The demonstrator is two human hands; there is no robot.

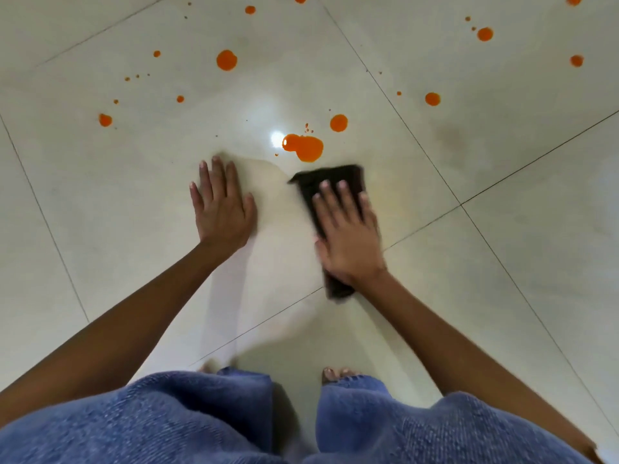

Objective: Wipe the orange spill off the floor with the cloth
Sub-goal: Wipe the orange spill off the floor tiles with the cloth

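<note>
A large orange puddle (304,148) lies on the pale tiled floor (134,202), with several smaller orange drops such as one (226,60) scattered farther out. My right hand (348,234) presses flat on a dark brown cloth (330,179), just below and right of the puddle; the cloth's edges look blurred. My left hand (221,204) rests flat on the floor, fingers spread, holding nothing, to the left of the cloth. A faint wet smear (268,172) shows between the two hands.
Dark grout lines (462,204) cross the glossy tiles. My knees in blue denim (207,420) fill the bottom of the view, with bare toes (338,373) showing. More orange drops (484,34) lie at the far right.
</note>
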